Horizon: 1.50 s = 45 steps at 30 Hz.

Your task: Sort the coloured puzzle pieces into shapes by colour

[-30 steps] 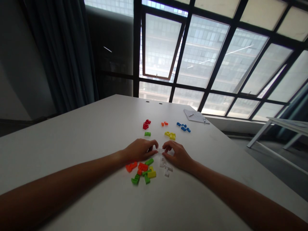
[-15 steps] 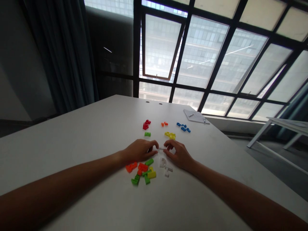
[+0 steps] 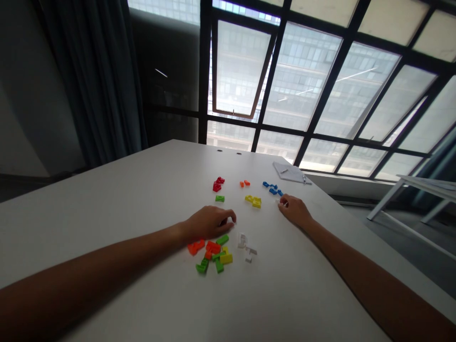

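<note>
Left hand (image 3: 210, 223) curled on white bench (image 3: 142, 204), fingers (image 3: 230, 218) narrow, contents hidden, just above colored plastic puzzle pieces (image 3: 210, 251); right hand (image 3: 294, 210) near blue pieces (image 3: 272, 189), fingers (image 3: 283, 201) pinching small clear piece (image 3: 277, 201); other clear pieces (image 3: 245, 247) lying right of colored pile

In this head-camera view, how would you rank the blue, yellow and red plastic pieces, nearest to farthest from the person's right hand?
From the right hand:
1. Blue pieces, just ahead and to its left.
2. Yellow pieces, further left.
3. Red pieces, farthest left.
</note>
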{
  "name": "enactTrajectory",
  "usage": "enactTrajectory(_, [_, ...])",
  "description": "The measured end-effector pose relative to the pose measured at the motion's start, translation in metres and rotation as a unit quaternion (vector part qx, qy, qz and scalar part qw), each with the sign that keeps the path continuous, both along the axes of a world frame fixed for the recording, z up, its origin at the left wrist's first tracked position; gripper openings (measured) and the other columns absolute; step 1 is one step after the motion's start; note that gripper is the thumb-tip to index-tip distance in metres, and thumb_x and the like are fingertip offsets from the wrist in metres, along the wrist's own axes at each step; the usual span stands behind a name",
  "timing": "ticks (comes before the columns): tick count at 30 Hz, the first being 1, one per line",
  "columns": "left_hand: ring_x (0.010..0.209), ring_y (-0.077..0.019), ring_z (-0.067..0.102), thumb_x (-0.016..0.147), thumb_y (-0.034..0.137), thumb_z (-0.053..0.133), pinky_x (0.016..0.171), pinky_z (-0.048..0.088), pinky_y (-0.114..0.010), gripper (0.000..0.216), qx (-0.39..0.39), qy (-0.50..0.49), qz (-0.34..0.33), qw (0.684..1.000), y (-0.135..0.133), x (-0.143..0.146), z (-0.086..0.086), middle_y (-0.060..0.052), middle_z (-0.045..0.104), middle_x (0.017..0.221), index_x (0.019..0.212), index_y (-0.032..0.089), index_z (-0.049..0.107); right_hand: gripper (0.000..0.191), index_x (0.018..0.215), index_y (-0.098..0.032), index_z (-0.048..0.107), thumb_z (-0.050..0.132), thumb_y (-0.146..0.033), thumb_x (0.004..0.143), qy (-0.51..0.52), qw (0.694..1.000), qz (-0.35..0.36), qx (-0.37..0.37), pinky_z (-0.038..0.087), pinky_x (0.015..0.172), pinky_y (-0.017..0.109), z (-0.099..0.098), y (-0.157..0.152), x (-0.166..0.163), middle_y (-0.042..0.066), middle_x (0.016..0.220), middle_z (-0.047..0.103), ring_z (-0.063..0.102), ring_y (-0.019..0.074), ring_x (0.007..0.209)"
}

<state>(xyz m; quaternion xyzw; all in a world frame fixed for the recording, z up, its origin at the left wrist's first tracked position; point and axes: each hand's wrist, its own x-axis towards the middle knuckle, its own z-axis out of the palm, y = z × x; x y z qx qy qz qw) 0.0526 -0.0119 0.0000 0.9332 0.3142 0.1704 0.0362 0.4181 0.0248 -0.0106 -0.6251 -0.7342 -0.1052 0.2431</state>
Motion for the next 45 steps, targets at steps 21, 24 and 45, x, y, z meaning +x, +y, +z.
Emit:
enactTrajectory(21, [0.066,-0.0153,0.062,0.099,0.037,0.049,0.061,0.037,-0.025,0.025,-0.021,-0.007,0.009,1.000,-0.002,0.001,0.003,0.003,0.069,0.078,0.119,0.028,0.060,0.036,0.125,-0.029,0.067,0.058,-0.012,0.095,0.033,0.871,0.463,-0.161,0.049,0.099,0.039,0.032,-0.088,-0.112,0.006,0.126,0.067,0.061,0.0219,0.115])
enactTrajectory(24, [0.065,-0.0154,0.062,0.098,0.039,0.051,0.060,0.037,-0.026,0.027,-0.021,-0.006,0.010,1.000,-0.003,0.001,0.003,0.004,0.068,0.077,0.122,0.028,0.059,0.028,0.122,-0.026,0.067,0.065,-0.023,0.094,0.063,0.899,0.408,-0.144,0.051,0.092,0.037,0.022,-0.082,-0.110,0.007,0.117,0.068,0.063,0.0217,0.106])
enactTrajectory(45, [0.071,-0.0154,0.065,0.100,0.044,0.052,0.064,0.040,-0.025,0.028,-0.011,-0.003,-0.031,0.999,-0.002,0.000,0.004,0.001,0.070,0.081,0.118,0.027,0.064,0.038,0.116,-0.021,0.055,0.077,-0.028,0.085,0.085,0.937,0.339,-0.010,0.053,0.081,0.038,-0.001,-0.074,-0.109,0.004,0.094,0.067,0.064,0.0207,0.085])
